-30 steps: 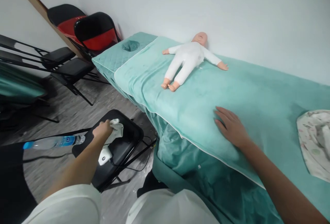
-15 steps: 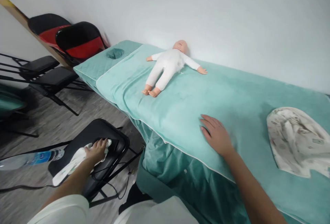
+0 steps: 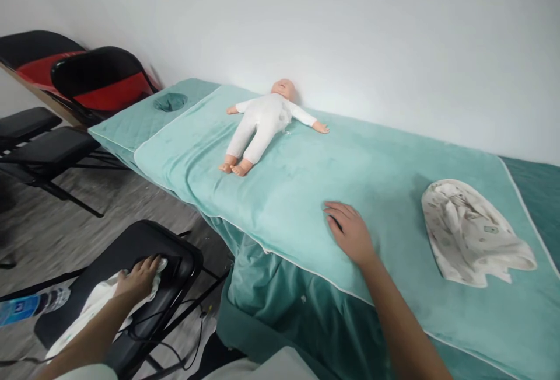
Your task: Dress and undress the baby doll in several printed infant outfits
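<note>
My left hand (image 3: 140, 275) lies on a white cloth (image 3: 94, 307) spread over the seat of a black folding chair (image 3: 131, 246) at the lower left, fingers curled over the cloth. My right hand (image 3: 350, 232) rests flat, fingers stretched out, on the teal towel (image 3: 306, 187) that covers a massage bed. A baby doll (image 3: 258, 126) in a white suit lies on its back farther along the towel, near the wall. A crumpled patterned cloth (image 3: 470, 234) lies on the towel to the right of my right hand.
A water bottle (image 3: 30, 305) lies at the far left beside the chair. Black and red folding chairs (image 3: 87, 85) stand at the back left. The bed's face hole (image 3: 170, 101) shows at its far end. A cable (image 3: 192, 339) hangs under the near chair.
The view has swung right and up. My left hand brought the white cloth down from a raised hold and laid it on the chair seat. My right hand stayed flat on the towel.
</note>
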`<state>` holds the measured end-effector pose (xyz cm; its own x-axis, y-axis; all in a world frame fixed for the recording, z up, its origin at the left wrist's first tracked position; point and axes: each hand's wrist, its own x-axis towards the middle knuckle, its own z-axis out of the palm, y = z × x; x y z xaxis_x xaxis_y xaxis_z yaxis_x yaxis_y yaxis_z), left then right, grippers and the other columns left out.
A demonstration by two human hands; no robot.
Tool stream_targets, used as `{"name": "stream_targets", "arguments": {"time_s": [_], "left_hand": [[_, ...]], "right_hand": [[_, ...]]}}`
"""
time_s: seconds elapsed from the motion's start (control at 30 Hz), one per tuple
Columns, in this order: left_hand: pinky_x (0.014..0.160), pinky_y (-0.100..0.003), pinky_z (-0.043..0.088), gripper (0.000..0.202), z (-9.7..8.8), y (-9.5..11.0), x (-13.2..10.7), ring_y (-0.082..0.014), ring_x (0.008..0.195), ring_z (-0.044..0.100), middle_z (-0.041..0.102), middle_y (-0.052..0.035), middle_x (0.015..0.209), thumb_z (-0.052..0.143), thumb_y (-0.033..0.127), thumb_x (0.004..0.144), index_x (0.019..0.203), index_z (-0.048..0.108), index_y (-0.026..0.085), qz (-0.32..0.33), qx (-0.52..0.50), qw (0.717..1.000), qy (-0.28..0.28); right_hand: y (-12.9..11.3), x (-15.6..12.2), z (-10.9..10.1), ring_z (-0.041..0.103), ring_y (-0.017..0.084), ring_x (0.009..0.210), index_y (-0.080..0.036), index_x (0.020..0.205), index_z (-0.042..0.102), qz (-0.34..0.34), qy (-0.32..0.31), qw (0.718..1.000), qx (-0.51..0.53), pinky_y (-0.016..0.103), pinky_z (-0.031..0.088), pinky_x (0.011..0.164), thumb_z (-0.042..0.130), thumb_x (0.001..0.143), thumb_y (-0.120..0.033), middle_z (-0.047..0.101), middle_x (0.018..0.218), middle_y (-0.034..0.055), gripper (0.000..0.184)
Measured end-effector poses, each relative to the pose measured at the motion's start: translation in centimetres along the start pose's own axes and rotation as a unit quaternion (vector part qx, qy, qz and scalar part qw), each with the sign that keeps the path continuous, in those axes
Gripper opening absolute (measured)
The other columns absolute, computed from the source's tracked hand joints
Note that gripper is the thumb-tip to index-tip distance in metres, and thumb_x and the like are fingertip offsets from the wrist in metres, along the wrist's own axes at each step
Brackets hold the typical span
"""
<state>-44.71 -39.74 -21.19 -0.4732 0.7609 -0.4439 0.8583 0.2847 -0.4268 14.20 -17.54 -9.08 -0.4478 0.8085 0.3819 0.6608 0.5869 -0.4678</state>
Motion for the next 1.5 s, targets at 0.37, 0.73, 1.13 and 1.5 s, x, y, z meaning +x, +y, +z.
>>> {"name": "stream_targets", "arguments": {"time_s": [0.37,0.73,1.13,1.5], "left_hand": [[0.123,-0.067,0.028,0.073,-1.8,2.6,0.1,-0.0285,0.156,0.036,0.045,0.0052,0.164,0.044,0.020,0.070,0.140,0.054,0.039,0.085,-0.091,0.989,0.075],[0.125,-0.056,0.036,0.029,-20.6,26.2,-6.7,-0.0326,0.143,0.051,0.060,-0.0127,0.145,0.059,0.029,0.089,0.115,0.073,0.027,0.378,-0.546,0.665,0.342],[0.118,-0.051,0.040,0.024,-32.1,39.1,-6.4,-0.0286,0.113,0.066,0.075,-0.0120,0.112,0.078,0.038,0.083,0.103,0.078,0.024,0.485,-0.687,0.534,0.085],[0.116,-0.044,0.046,0.065,-31.5,36.2,-5.1,-0.0285,0.127,0.068,0.071,-0.0150,0.133,0.080,0.053,0.082,0.133,0.062,0.017,0.341,-0.908,0.194,-0.150]], "right_hand": [[4.5,-6.4,-4.4,0.051,0.038,0.140,-0.017,0.136,0.060,0.136,0.160,0.952,-0.223,0.069,0.039,0.113,0.051,0.098,-0.026,0.061,0.143,0.0211,0.040],[10.2,-11.2,-16.0,0.046,0.049,0.138,-0.019,0.147,0.054,0.373,0.254,0.822,-0.347,0.067,0.038,0.101,0.068,0.086,-0.056,0.052,0.151,0.0304,0.073],[7.6,-5.4,-17.1,0.069,0.034,0.085,-0.014,0.109,0.066,0.443,0.043,0.854,-0.269,0.042,0.048,0.070,0.063,0.087,-0.047,0.073,0.103,0.0219,0.039],[-5.2,3.9,-1.2,0.066,0.024,0.108,-0.025,0.114,0.062,0.097,0.026,0.992,0.083,0.043,0.056,0.097,0.063,0.094,-0.038,0.069,0.114,0.0079,0.024]]}}
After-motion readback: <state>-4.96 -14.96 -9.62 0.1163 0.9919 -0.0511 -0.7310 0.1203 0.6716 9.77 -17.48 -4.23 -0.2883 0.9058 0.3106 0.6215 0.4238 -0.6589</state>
